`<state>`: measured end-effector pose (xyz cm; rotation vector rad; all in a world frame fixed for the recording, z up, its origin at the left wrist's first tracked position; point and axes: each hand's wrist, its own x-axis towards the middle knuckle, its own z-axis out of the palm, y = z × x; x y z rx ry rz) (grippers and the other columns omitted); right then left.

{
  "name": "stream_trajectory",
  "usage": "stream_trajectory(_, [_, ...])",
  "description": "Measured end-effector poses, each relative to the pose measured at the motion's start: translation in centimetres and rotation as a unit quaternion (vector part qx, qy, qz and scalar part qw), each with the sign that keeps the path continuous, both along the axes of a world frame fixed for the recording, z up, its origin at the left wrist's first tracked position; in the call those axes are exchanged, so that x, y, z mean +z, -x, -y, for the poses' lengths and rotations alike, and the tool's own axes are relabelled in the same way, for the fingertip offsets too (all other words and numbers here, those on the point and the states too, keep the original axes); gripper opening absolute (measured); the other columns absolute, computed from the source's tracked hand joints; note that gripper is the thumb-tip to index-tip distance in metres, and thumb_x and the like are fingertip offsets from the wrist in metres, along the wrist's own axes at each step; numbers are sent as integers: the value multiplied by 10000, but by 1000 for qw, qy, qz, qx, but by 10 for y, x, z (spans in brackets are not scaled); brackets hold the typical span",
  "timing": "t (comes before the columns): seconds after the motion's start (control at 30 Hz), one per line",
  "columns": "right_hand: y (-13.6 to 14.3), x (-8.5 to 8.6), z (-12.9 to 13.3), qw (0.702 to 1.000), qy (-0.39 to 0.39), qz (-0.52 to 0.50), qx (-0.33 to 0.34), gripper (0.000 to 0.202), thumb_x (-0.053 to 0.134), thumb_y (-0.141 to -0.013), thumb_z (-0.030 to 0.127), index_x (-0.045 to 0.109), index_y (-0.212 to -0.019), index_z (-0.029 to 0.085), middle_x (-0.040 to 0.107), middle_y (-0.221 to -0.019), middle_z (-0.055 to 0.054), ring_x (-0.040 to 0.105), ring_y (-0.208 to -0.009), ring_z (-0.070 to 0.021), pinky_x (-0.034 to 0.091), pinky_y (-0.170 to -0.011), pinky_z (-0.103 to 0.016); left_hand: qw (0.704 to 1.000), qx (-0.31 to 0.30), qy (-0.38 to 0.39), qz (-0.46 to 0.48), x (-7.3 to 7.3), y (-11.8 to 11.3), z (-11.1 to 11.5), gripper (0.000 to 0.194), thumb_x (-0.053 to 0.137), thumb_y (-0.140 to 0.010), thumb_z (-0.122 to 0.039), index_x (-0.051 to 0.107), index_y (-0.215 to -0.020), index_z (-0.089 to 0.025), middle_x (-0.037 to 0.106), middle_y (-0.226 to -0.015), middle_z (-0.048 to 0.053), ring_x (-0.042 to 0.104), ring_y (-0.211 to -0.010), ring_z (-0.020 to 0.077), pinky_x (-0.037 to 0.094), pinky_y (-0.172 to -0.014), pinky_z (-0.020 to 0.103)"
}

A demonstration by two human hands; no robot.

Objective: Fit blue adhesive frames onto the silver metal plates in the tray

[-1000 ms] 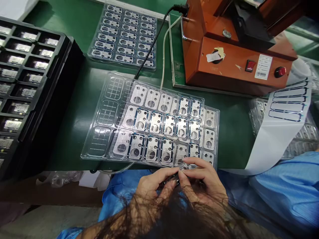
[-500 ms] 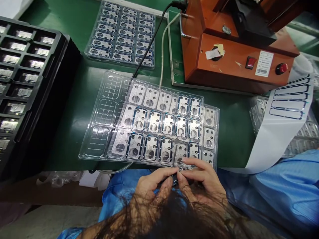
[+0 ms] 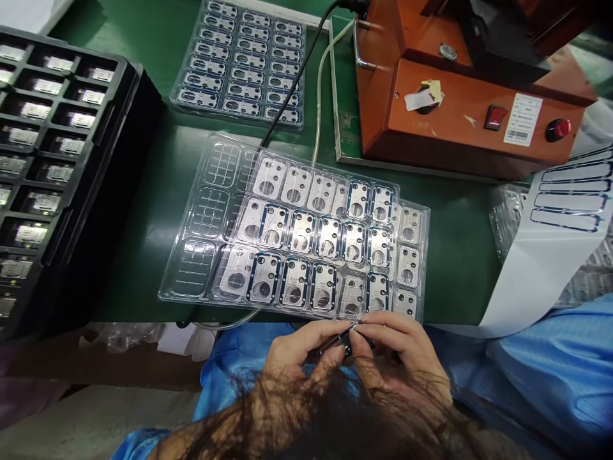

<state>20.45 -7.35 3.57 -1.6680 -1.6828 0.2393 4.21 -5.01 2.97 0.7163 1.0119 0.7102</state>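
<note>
- Left hand [image 3: 299,348] and right hand [image 3: 402,348] meet fingertip to fingertip at the near table edge, just below the clear tray [image 3: 191,281].
- Both pinch a small dark part [image 3: 345,342] between them; thumbs and forefingers closed on it. Too small and too covered by fingers to tell what it is.
- Dark hair [image 3: 335,415] hangs in front of the lens and hides the backs of both hands and the wrists.
- Clear tray sits on the green table [image 3: 450,255], right in front of the hands. Its metal plates [image 3: 325,236] fill the middle and right pockets; several carry a dark blue frame, others are bare. Left pockets hold none.
- A second clear tray seems to overlap the first; where one ends is hard to make out.
- Black tray [image 3: 62,147] at left, cut off by the picture's edge; its pockets hold small parts, detail unreadable.
- Far tray [image 3: 244,64] of parts behind; top cut off.
- Orange machine [image 3: 460,121] at upper right, top out of view; label text illegible.
- White liner strip [image 3: 536,255] with blue frame outlines at right, runs off the picture's edge.
- Blue sleeve [image 3: 550,370] at lower right.
</note>
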Motion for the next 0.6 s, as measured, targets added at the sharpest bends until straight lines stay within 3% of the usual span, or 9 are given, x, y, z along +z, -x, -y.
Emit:
stream_trajectory(0.1, [-1, 2, -3, 1000, 3, -3, 8, 97, 770, -970, 223, 728, -984, 310, 765, -962, 20, 767, -802, -131, 657, -659, -223, 997, -1, 48, 68, -9, 1, 4, 371, 883, -870, -498, 896, -1207, -344, 887, -1251, 50, 835, -1119, 259, 690, -883, 265])
stream_trajectory(0.27, [0, 4, -5, 1000, 4, -13, 15, 96, 759, -971, 219, 717, -981, 305, 749, -937, 20, 765, -787, -129, 649, -633, -207, 982, 15, 108, 156, -24, -1, 10, 472, 955, -798, -534, 891, -1203, -301, 887, -1193, 94, 749, -675, 123, 618, -579, 201])
stream_trajectory(0.43, [0, 2, -5, 1000, 10, -17, 15, 87, 765, -964, 235, 723, -972, 310, 761, -942, 18, 783, -801, -143, 662, -642, -221, 979, 12, 121, 164, -23, -1, 10, 511, 949, -800, -540, 880, -1223, -262, 888, -1130, 112, 728, -629, 120, 619, -583, 222])
stream_trajectory(0.6, [-1, 2, -2, 999, 12, -17, 25, 112, 769, -950, 216, 730, -973, 318, 770, -932, 10, 791, -812, -168, 677, -653, -261, 989, 32, 81, 122, -20, 0, 7, 437, 956, -772, -572, 910, -1100, -287, 897, -1128, 88, 836, -967, 241, 681, -824, 286])
